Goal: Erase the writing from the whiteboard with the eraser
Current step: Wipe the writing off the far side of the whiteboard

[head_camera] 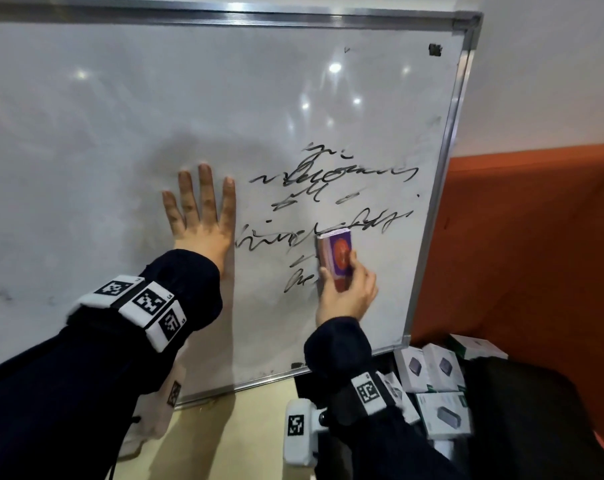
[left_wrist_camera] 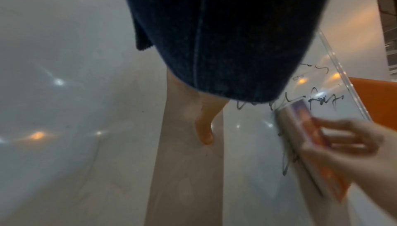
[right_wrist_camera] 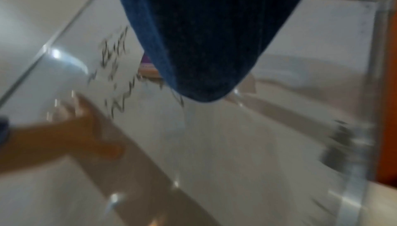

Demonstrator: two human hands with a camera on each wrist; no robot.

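Observation:
A whiteboard [head_camera: 155, 98] with an aluminium frame fills the head view. Black scribbled writing [head_camera: 331, 178] covers its lower right part. My left hand [head_camera: 200, 216] lies flat on the board with fingers spread, just left of the writing. My right hand [head_camera: 345, 292] grips a purple and orange eraser [head_camera: 337, 258] and presses it against the board over the lower lines of writing. In the left wrist view the eraser [left_wrist_camera: 300, 128] and the right hand [left_wrist_camera: 354, 153] are blurred. The right wrist view shows the writing [right_wrist_camera: 114, 63], blurred, and the left hand [right_wrist_camera: 71, 128]; a sleeve hides the right hand.
An orange wall or panel [head_camera: 518, 237] stands right of the board. Several white product boxes [head_camera: 432, 372] lie below the board's lower right corner. A small dark mark [head_camera: 435, 49] sits near the board's top right corner. A pale tabletop [head_camera: 252, 427] shows under the board.

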